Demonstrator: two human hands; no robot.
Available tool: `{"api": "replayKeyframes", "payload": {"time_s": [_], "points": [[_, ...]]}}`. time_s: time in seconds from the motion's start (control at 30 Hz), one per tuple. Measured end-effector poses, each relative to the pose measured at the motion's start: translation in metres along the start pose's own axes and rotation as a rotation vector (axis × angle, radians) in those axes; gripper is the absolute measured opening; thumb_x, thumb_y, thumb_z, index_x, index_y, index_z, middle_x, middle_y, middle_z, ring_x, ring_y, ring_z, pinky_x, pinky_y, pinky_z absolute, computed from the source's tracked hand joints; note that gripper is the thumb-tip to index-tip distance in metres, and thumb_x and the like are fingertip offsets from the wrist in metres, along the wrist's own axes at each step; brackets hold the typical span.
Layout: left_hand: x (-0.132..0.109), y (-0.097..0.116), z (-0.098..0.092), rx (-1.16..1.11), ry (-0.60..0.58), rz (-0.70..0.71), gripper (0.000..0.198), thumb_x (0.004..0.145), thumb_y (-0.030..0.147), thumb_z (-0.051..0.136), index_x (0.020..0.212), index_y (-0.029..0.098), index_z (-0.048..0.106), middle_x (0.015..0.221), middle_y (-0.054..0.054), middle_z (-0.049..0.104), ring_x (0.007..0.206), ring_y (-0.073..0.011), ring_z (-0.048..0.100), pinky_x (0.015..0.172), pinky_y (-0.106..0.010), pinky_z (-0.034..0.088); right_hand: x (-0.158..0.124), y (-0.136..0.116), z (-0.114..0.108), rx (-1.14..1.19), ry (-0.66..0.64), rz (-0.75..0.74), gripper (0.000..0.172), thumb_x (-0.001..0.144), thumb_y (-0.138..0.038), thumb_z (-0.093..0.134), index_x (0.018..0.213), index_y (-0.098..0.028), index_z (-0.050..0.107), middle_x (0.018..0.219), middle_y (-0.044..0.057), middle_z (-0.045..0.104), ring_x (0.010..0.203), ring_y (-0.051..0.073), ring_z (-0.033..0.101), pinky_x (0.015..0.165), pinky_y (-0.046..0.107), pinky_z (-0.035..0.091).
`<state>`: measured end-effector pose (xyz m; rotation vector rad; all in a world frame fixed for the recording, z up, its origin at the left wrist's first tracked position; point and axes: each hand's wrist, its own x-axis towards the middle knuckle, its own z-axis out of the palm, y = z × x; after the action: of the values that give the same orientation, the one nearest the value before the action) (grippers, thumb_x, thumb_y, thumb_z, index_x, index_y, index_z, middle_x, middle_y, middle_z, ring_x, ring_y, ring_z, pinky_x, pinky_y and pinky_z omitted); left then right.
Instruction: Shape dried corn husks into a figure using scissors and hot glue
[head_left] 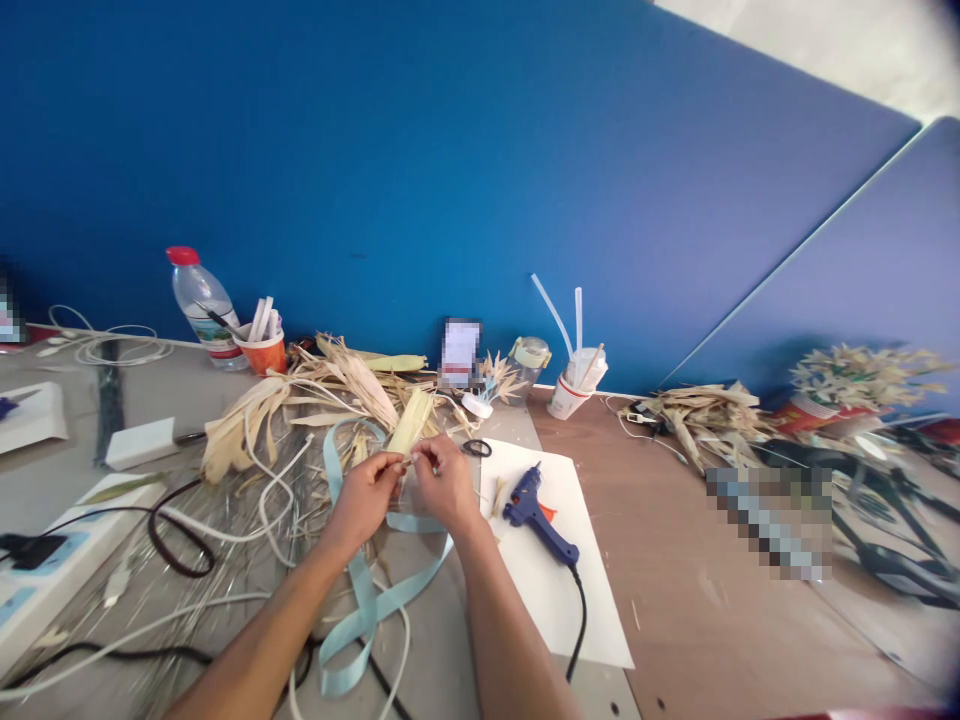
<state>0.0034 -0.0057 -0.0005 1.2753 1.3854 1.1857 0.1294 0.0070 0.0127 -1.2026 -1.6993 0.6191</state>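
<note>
My left hand [365,492] and my right hand [445,484] meet over the middle of the desk, both pinched on the lower end of a pale yellow corn husk strip [411,420] that points up and away from me. A light blue ribbon [375,600] loops under my hands and trails toward me. A heap of dry corn husks [330,395] lies just beyond my fingers. To the right of my right hand a blue glue gun [536,512] rests on a white sheet [559,580].
Black scissors [476,448] lie behind my right hand. White and black cables [187,540] cross the left of the desk near a power strip [45,575]. A water bottle [201,305], an orange cup [262,350] and a white cup of glue sticks [574,385] line the blue wall.
</note>
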Motion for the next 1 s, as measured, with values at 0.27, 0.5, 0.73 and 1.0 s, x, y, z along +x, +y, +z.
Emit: {"api": "replayKeyframes", "payload": {"time_s": [0.27, 0.5, 0.73, 1.0], "points": [[-0.003, 0.002, -0.001, 0.009, -0.082, 0.058, 0.028, 0.074, 0.037, 0.054, 0.087, 0.016, 0.067, 0.067, -0.001, 0.06, 0.058, -0.0147, 0.051, 0.054, -0.025, 0.041, 0.0, -0.001, -0.001, -0.04, 0.002, -0.043, 0.016, 0.075, -0.009, 0.047, 0.074, -0.017, 0.06, 0.073, 0.003, 0.057, 0.072, 0.015, 0.054, 0.068, 0.025, 0.041], [-0.001, 0.001, -0.002, 0.032, -0.086, 0.039, 0.028, 0.072, 0.038, 0.056, 0.083, 0.016, 0.068, 0.063, 0.0, 0.06, 0.056, -0.015, 0.051, 0.052, -0.025, 0.039, -0.001, -0.003, -0.001, -0.042, -0.005, -0.029, 0.015, 0.075, -0.01, 0.048, 0.073, -0.017, 0.061, 0.072, 0.002, 0.057, 0.07, 0.014, 0.053, 0.066, 0.025, 0.041], [-0.003, 0.008, 0.0, -0.009, -0.024, 0.017, 0.025, 0.069, 0.041, 0.059, 0.072, 0.017, 0.067, 0.052, 0.002, 0.053, 0.049, -0.0134, 0.046, 0.047, -0.024, 0.035, -0.001, -0.003, 0.002, 0.078, 0.004, 0.075, 0.014, 0.076, -0.017, 0.05, 0.082, -0.017, 0.062, 0.075, 0.002, 0.06, 0.069, 0.014, 0.055, 0.066, 0.025, 0.043], [0.006, 0.004, -0.012, -0.157, 0.223, 0.018, 0.028, 0.069, 0.041, 0.061, 0.078, 0.015, 0.066, 0.063, 0.0, 0.058, 0.053, -0.0113, 0.047, 0.051, -0.023, 0.035, -0.001, -0.006, 0.002, 0.243, -0.095, 0.148, 0.011, 0.075, -0.022, 0.052, 0.077, -0.016, 0.062, 0.069, 0.0, 0.059, 0.061, 0.012, 0.053, 0.059, 0.023, 0.042]]}}
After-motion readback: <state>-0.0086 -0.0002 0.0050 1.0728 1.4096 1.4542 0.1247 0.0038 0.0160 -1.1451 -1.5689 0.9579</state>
